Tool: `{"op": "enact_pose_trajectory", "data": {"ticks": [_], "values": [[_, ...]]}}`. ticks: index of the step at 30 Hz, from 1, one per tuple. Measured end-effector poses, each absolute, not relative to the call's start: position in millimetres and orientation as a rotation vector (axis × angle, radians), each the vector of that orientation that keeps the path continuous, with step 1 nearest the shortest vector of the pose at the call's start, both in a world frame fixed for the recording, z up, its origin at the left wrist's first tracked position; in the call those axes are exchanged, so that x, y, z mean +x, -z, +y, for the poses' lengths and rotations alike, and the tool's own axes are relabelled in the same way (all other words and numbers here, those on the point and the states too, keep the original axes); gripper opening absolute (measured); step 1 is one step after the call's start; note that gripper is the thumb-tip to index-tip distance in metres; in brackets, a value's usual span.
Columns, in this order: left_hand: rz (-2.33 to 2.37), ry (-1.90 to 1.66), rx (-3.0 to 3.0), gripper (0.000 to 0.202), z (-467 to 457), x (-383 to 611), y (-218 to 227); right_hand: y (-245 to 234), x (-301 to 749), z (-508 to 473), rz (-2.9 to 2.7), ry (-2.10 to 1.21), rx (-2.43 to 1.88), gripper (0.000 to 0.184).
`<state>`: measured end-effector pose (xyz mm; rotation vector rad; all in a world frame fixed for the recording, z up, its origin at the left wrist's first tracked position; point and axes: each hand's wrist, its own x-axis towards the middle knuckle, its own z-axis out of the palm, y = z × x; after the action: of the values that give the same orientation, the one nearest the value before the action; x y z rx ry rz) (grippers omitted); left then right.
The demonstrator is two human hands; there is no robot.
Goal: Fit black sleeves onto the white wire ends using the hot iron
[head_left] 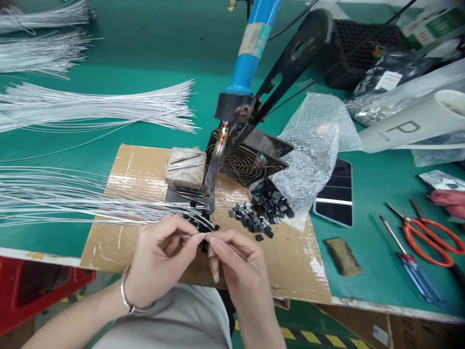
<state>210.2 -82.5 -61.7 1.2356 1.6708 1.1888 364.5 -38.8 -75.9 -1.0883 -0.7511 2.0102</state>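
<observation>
My left hand (163, 249) is closed in a pinch, thumb against forefinger, at the near side of the cardboard. Fingertip to fingertip with it, my right hand (241, 264) pinches a thin wire (238, 251), which trails across the right fingers. A slim, wire-like length also shows between the left fingers; the joint between the fingertips is hidden. Just beyond the hands, a bunch of pale wires (119, 206) reaches in from the left, its ends near small black parts. Over them leans a blue-handled soldering iron (250, 53), its dark tip pointing down, clamped in a black metal arm (290, 63).
Small black pieces (271, 198) spill from bubble wrap (308, 145) on the cardboard (290, 271). A fan (245, 165) stands behind. Rightward lie a phone (334, 194), a sponge-like block (342, 256), a screwdriver (417, 274) and orange-handled scissors (428, 237). More wire bundles (90, 106) lie left.
</observation>
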Motion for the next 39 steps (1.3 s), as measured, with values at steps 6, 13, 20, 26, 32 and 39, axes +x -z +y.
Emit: {"op": "enact_pose_trajectory", "data": {"ticks": [6,13,20,26,32,39], "values": [[1.719,-1.231,1.264,0.015,-86.2,214.8,66.0,80.8,359.4,-42.5,-0.638,-2.001,-1.054,0.017],[1.756,-1.253,1.209,0.016,-84.1,219.2,63.7,82.6,349.3,-49.0,-0.586,-1.942,-1.021,0.015],[1.792,-1.269,1.129,0.012,-76.4,211.3,57.7,88.3,376.3,-39.5,-1.052,-1.501,-1.139,0.046],[1.807,-1.281,1.095,0.008,-73.0,208.4,53.6,102.7,395.6,-8.0,-1.903,-0.414,-1.395,0.012],[1.778,-1.270,1.087,0.009,-74.0,206.8,51.9,111.6,395.9,-3.7,-2.098,-0.257,-1.310,0.013],[1.788,-1.228,1.128,0.010,-75.1,204.4,51.8,110.7,396.6,-3.2,-2.113,-0.225,-1.227,0.009]]}}
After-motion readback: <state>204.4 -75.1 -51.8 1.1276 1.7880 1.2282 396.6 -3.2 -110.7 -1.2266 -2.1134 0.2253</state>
